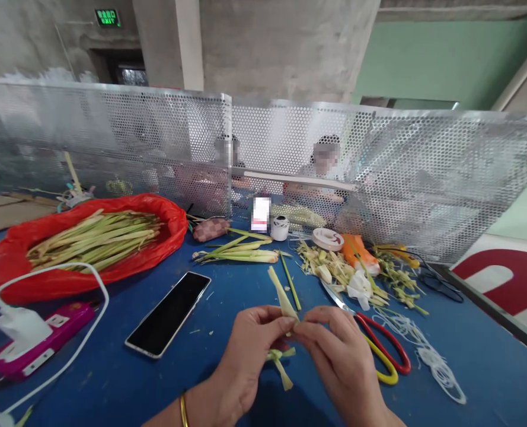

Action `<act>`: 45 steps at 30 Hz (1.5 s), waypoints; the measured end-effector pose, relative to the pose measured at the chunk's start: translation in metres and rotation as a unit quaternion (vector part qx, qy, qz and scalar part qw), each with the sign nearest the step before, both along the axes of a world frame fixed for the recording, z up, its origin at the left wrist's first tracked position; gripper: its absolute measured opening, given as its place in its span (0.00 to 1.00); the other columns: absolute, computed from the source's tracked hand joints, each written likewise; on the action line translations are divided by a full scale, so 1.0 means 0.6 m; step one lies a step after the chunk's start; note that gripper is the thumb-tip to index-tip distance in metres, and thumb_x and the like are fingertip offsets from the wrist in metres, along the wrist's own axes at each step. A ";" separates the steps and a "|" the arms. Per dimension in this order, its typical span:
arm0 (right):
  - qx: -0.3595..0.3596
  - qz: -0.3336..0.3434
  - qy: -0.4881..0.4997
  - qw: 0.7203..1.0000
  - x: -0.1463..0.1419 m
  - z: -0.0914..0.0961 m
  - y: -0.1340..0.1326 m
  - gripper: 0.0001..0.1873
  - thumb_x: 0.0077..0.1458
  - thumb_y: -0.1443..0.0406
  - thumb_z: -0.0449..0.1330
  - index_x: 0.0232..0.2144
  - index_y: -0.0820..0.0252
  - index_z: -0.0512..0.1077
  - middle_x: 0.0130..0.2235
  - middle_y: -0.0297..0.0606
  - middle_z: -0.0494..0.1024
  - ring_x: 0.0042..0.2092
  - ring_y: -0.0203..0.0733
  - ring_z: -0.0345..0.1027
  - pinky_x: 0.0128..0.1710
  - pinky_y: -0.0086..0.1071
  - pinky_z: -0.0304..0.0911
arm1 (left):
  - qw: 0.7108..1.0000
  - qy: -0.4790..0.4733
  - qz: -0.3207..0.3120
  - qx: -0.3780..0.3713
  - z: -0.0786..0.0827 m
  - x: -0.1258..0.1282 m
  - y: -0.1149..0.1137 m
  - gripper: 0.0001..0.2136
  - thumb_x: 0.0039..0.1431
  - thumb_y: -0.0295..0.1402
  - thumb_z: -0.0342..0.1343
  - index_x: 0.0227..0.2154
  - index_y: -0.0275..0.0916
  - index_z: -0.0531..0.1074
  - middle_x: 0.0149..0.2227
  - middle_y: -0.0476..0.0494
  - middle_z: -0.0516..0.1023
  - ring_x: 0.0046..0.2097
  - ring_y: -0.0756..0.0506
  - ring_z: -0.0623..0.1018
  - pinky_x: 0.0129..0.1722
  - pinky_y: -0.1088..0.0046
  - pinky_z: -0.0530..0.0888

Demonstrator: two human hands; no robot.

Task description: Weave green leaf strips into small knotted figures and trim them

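My left hand (245, 356) and my right hand (338, 356) meet over the blue table (112, 379), both pinching a folded pale-green leaf strip (283, 296). One end of the strip sticks up and away from my fingers. Another end hangs down below them. Red-and-yellow scissors (379, 341) lie just right of my right hand. A black phone (169, 311) lies face up to the left of my left hand.
A red plastic bag (5, 261) holds a heap of green stalks (98, 237) at the left. Loose stalks (240, 252), cut scraps (329, 267), white string (427, 353), a tape roll (328, 238) and a pink power bank (36, 341) lie around. A perforated metal screen (156, 136) fences the table; people sit behind it.
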State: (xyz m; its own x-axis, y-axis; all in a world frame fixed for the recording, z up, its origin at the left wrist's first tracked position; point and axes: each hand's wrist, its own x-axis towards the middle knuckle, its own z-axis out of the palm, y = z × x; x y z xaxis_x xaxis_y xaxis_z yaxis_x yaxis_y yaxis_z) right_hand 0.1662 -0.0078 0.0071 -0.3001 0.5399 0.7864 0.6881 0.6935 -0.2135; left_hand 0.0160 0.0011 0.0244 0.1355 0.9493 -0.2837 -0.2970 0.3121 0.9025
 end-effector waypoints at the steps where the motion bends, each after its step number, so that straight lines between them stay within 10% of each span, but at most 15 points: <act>1: -0.040 -0.002 0.031 0.999 0.000 -0.004 0.000 0.09 0.60 0.69 0.55 0.31 0.54 0.74 0.33 0.38 0.74 0.34 0.41 0.70 0.33 0.34 0.63 | 1.000 0.009 0.011 0.002 -0.001 0.001 0.001 0.08 0.41 0.32 0.65 0.25 0.32 0.78 0.25 0.45 0.77 0.27 0.53 0.72 0.28 0.78 0.67; 8: -0.218 0.018 0.111 0.970 0.005 -0.013 -0.001 0.06 0.57 0.66 0.58 0.28 0.54 0.72 0.37 0.38 0.77 0.41 0.45 0.71 0.40 0.36 0.66 | 0.999 0.021 0.033 0.023 -0.007 0.003 -0.002 0.08 0.39 0.32 0.67 0.21 0.34 0.75 0.21 0.48 0.75 0.25 0.52 0.72 0.28 0.76 0.69; 21: -0.232 -0.032 0.173 0.957 0.003 -0.013 -0.003 0.06 0.54 0.62 0.61 0.27 0.55 0.70 0.29 0.36 0.78 0.33 0.44 0.73 0.32 0.33 0.67 | 0.998 0.039 0.047 0.020 0.000 0.004 -0.004 0.07 0.39 0.31 0.66 0.23 0.34 0.78 0.21 0.46 0.77 0.25 0.51 0.74 0.29 0.76 0.70; 33: -0.361 -0.007 0.296 0.884 0.004 -0.012 0.005 0.14 0.49 0.62 0.64 0.36 0.56 0.66 0.25 0.31 0.77 0.29 0.43 0.73 0.30 0.33 0.67 | 1.000 0.023 0.004 0.013 0.002 0.001 -0.002 0.08 0.37 0.32 0.68 0.22 0.34 0.77 0.22 0.48 0.76 0.26 0.52 0.73 0.30 0.77 0.70; 40: -0.099 0.043 0.077 0.991 0.008 -0.007 0.002 0.10 0.57 0.69 0.58 0.42 0.53 0.71 0.35 0.38 0.78 0.36 0.43 0.73 0.37 0.35 0.68 | 0.999 -0.021 -0.009 -0.044 0.003 -0.004 0.001 0.10 0.38 0.34 0.67 0.24 0.34 0.77 0.24 0.47 0.77 0.25 0.53 0.72 0.31 0.77 0.70; 45: -0.003 0.018 0.009 1.000 0.007 -0.005 -0.005 0.11 0.57 0.74 0.55 0.36 0.54 0.74 0.35 0.39 0.74 0.35 0.41 0.70 0.31 0.32 0.67 | 0.999 -0.024 -0.017 -0.040 0.002 -0.004 0.000 0.09 0.39 0.33 0.66 0.23 0.34 0.76 0.23 0.48 0.75 0.26 0.53 0.72 0.31 0.78 0.69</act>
